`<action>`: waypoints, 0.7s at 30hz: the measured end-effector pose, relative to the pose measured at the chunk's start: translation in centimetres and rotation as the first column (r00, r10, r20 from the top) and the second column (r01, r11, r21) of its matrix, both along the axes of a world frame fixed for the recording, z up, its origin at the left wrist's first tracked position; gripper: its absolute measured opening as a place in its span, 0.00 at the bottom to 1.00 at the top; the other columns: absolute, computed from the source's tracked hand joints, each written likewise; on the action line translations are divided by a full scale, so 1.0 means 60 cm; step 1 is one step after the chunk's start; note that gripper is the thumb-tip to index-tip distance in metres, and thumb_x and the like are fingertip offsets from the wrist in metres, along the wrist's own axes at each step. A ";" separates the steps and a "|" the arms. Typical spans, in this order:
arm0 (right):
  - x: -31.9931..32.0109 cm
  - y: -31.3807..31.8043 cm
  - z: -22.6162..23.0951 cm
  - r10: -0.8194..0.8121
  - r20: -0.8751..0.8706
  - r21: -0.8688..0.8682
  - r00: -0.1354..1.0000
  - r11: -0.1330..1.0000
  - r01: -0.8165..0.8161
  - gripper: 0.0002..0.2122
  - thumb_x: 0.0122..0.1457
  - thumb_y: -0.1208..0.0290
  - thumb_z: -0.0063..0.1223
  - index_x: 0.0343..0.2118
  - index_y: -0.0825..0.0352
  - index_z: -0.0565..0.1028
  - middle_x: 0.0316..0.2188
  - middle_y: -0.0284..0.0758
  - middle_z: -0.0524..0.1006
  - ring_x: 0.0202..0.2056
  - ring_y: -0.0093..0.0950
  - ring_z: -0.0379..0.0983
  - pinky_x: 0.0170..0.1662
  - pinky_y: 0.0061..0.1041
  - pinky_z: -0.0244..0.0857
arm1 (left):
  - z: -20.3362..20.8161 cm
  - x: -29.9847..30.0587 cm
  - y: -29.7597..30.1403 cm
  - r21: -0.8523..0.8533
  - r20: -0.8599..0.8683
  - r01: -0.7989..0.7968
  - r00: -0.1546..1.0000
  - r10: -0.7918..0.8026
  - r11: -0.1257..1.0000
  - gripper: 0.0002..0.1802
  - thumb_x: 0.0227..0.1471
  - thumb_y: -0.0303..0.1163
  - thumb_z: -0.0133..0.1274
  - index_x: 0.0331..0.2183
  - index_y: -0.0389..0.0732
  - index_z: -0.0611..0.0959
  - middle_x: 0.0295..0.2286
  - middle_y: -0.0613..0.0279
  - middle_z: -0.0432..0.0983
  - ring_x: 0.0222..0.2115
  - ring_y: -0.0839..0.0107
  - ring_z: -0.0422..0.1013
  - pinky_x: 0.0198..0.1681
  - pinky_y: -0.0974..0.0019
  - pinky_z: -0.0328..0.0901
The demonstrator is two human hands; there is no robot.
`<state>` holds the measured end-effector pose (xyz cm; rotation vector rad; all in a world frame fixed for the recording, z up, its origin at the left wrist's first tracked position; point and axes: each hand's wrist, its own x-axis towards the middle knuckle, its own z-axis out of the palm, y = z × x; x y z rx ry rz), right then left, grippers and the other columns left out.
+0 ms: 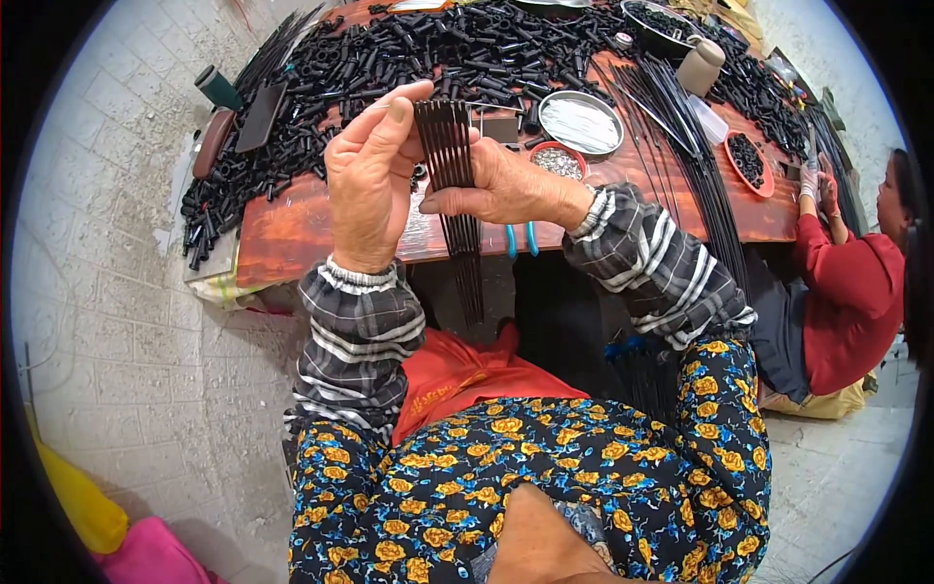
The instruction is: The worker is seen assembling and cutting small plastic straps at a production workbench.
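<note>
In front of me, above the table's near edge, my right hand (496,185) is closed around a bundle of thin black rods (455,214). They fan out slightly at the top and hang down past the table edge, with small slots or holes near their upper ends. My left hand (372,175) is raised beside the rod tops, its thumb and fingers pinched together. A thin pale line like a wire shows near the thumb tip, too fine to make out. Just below my right wrist, pliers with blue handles (521,239) lie at the table's edge.
Black tubular parts (428,54) are heaped over the reddish table (292,229). Nearby stand a round tray of white sticks (581,123), a red bowl of small metal pieces (558,161) and a beige cup (700,66). Long black rods (705,185) lie rightward, near a person in red (856,282).
</note>
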<state>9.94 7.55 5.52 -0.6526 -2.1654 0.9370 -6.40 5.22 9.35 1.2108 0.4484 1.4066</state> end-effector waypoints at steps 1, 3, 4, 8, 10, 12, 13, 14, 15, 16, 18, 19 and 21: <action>0.000 0.001 -0.003 0.004 -0.004 -0.015 1.000 1.000 -0.004 0.20 0.52 0.57 0.61 0.20 0.73 0.72 0.13 0.36 0.68 0.18 0.28 0.66 0.23 0.31 0.60 | 0.002 0.003 -0.003 -0.004 -0.001 0.001 1.000 -0.001 1.000 0.20 0.62 0.36 0.43 0.48 0.30 0.73 0.33 0.47 0.79 0.33 0.60 0.77 0.40 0.61 0.72; 0.000 -0.001 -0.005 0.006 -0.009 -0.033 1.000 0.999 -0.006 0.20 0.52 0.57 0.61 0.20 0.73 0.72 0.13 0.36 0.69 0.18 0.28 0.67 0.24 0.32 0.61 | 0.003 0.009 -0.009 -0.037 0.112 -0.014 0.994 0.018 0.999 0.17 0.59 0.33 0.48 0.44 0.29 0.76 0.32 0.53 0.79 0.30 0.66 0.77 0.36 0.68 0.72; 0.000 -0.003 -0.001 0.009 0.033 -0.061 0.999 0.998 -0.007 0.15 0.52 0.62 0.61 0.25 0.72 0.73 0.18 0.33 0.71 0.23 0.24 0.67 0.29 0.28 0.63 | 0.001 0.007 -0.011 -0.040 0.110 -0.014 0.994 0.018 0.999 0.17 0.59 0.33 0.48 0.44 0.29 0.76 0.32 0.53 0.79 0.30 0.66 0.77 0.36 0.68 0.72; 0.008 -0.009 0.001 0.003 0.069 -0.030 0.998 1.000 -0.001 0.11 0.53 0.66 0.61 0.29 0.70 0.74 0.21 0.33 0.73 0.26 0.24 0.68 0.32 0.26 0.65 | -0.004 0.010 -0.017 0.025 0.136 0.108 0.985 -0.110 0.994 0.22 0.60 0.36 0.46 0.50 0.29 0.70 0.36 0.49 0.77 0.37 0.63 0.76 0.44 0.64 0.69; 0.016 -0.018 0.015 0.014 0.101 -0.003 0.995 1.000 -0.014 0.12 0.53 0.65 0.60 0.30 0.70 0.74 0.20 0.35 0.72 0.25 0.27 0.69 0.31 0.28 0.64 | -0.024 -0.003 0.005 0.119 0.177 0.306 0.929 -0.324 0.945 0.29 0.61 0.39 0.44 0.56 0.30 0.62 0.45 0.45 0.72 0.47 0.60 0.70 0.52 0.62 0.64; 0.014 -0.020 0.015 0.045 0.172 0.052 0.984 0.997 -0.055 0.13 0.54 0.63 0.58 0.30 0.69 0.74 0.19 0.41 0.72 0.23 0.38 0.70 0.29 0.33 0.63 | -0.051 -0.021 0.026 0.036 0.131 0.226 0.965 -0.229 0.973 0.29 0.60 0.38 0.43 0.56 0.30 0.62 0.46 0.45 0.71 0.47 0.61 0.70 0.52 0.62 0.63; 0.012 -0.026 0.017 0.039 0.168 0.047 0.985 0.998 -0.047 0.13 0.54 0.63 0.58 0.30 0.69 0.74 0.19 0.41 0.72 0.23 0.38 0.70 0.29 0.33 0.63 | -0.063 -0.022 0.032 -0.039 0.082 0.132 0.988 -0.128 0.991 0.28 0.60 0.37 0.43 0.56 0.29 0.62 0.48 0.46 0.70 0.48 0.62 0.69 0.53 0.62 0.63; 0.010 -0.035 0.019 0.067 0.103 0.097 0.992 0.992 -0.077 0.12 0.54 0.63 0.57 0.30 0.69 0.74 0.20 0.42 0.73 0.25 0.39 0.71 0.29 0.33 0.63 | -0.075 -0.013 0.032 -0.024 -0.158 -0.005 0.987 0.001 1.000 0.26 0.59 0.36 0.43 0.55 0.30 0.66 0.48 0.49 0.71 0.48 0.63 0.69 0.54 0.61 0.61; 0.009 -0.044 0.021 0.098 0.039 0.148 0.994 0.984 -0.103 0.12 0.55 0.64 0.57 0.30 0.69 0.74 0.21 0.43 0.74 0.26 0.39 0.73 0.30 0.34 0.64 | -0.096 -0.006 0.036 0.081 -0.428 -0.092 0.896 0.118 0.992 0.22 0.57 0.38 0.46 0.49 0.35 0.75 0.49 0.52 0.71 0.49 0.61 0.68 0.57 0.58 0.57; -0.005 -0.048 0.025 0.154 -0.033 0.238 0.988 0.961 -0.142 0.12 0.55 0.64 0.57 0.32 0.69 0.74 0.25 0.44 0.75 0.28 0.41 0.74 0.32 0.35 0.65 | -0.116 -0.015 0.038 0.369 -0.551 -0.039 0.795 0.252 0.929 0.21 0.55 0.39 0.47 0.46 0.37 0.77 0.50 0.52 0.69 0.51 0.57 0.66 0.58 0.56 0.55; -0.012 -0.055 0.016 0.100 -0.015 0.318 0.995 0.944 -0.090 0.13 0.53 0.66 0.58 0.35 0.70 0.73 0.29 0.45 0.76 0.33 0.43 0.74 0.34 0.35 0.67 | -0.159 -0.007 0.056 0.654 -0.645 0.126 0.609 0.462 0.746 0.19 0.52 0.42 0.50 0.42 0.41 0.81 0.53 0.53 0.66 0.55 0.52 0.60 0.60 0.52 0.52; -0.004 -0.054 0.012 0.088 0.086 0.332 0.992 0.937 -0.111 0.13 0.53 0.66 0.58 0.35 0.70 0.73 0.29 0.44 0.76 0.34 0.44 0.73 0.34 0.35 0.67 | -0.166 0.014 0.060 0.693 -0.664 0.181 0.538 0.520 0.698 0.18 0.51 0.43 0.51 0.40 0.42 0.82 0.55 0.54 0.63 0.57 0.49 0.56 0.61 0.51 0.50; -0.002 -0.055 0.001 0.082 0.047 0.391 0.996 0.916 -0.094 0.12 0.51 0.69 0.58 0.34 0.70 0.73 0.29 0.44 0.75 0.34 0.43 0.73 0.34 0.35 0.67 | -0.177 0.031 0.045 0.591 -0.800 0.287 0.331 0.500 0.754 0.36 0.52 0.43 0.50 0.59 0.38 0.62 0.60 0.53 0.52 0.63 0.57 0.46 0.64 0.55 0.44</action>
